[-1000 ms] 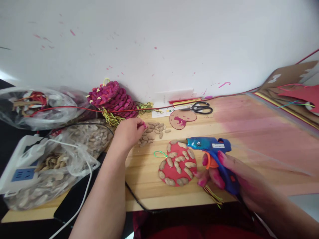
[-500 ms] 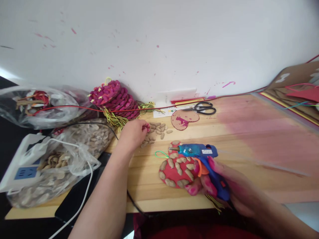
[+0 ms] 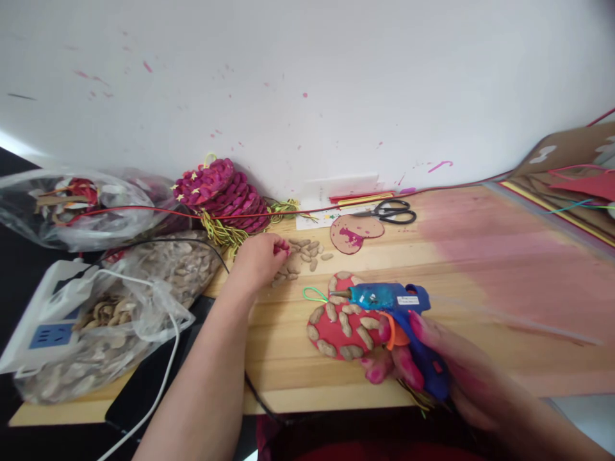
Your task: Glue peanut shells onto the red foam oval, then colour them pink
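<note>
The wall (image 3: 250, 38) was white with little pink spots (image 3: 305, 95). Against it stood a pale wood table (image 3: 408, 256), with a big pink stain (image 3: 485, 237) on its right side. Bright light (image 3: 18, 146) showed far left.

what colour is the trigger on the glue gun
Orange: the trigger of the blue glue gun shows best in the head view.

blue glue gun (image 3: 382, 297) sank leftward over the red board (image 3: 329, 333), lower middle, right hand (image 3: 459, 360) came along
</note>
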{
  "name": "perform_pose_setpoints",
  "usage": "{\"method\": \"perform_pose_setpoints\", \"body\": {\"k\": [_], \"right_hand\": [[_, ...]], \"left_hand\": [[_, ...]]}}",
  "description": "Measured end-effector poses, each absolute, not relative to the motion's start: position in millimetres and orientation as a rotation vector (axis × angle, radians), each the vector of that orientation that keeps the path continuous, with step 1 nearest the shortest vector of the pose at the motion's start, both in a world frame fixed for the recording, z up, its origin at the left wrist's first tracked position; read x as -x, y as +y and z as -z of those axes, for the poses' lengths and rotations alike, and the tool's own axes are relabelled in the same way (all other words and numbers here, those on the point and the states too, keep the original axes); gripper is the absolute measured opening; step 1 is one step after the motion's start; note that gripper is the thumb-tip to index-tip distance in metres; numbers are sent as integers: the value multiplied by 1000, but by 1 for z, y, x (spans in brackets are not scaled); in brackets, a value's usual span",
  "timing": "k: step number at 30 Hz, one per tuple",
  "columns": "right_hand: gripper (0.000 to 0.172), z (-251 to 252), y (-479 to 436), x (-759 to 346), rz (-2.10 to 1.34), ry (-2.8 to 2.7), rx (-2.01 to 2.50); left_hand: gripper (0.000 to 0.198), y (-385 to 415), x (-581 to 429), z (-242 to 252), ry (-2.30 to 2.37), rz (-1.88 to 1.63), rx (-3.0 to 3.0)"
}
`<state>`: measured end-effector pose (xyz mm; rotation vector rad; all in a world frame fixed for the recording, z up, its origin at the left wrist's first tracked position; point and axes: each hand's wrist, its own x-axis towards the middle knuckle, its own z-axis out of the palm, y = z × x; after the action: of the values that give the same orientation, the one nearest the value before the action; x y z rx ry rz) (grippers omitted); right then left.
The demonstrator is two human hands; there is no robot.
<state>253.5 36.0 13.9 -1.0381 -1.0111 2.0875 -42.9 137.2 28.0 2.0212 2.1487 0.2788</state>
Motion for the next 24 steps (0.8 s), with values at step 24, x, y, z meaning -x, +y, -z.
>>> {"method": "perform_pose_setpoints", "body": {"k": [24], "right_hand": [[43, -12, 30, -269, -2022, -929, 1127]], "left_hand": [[25, 134, 51, -34, 2186, -305, -2050]]}}
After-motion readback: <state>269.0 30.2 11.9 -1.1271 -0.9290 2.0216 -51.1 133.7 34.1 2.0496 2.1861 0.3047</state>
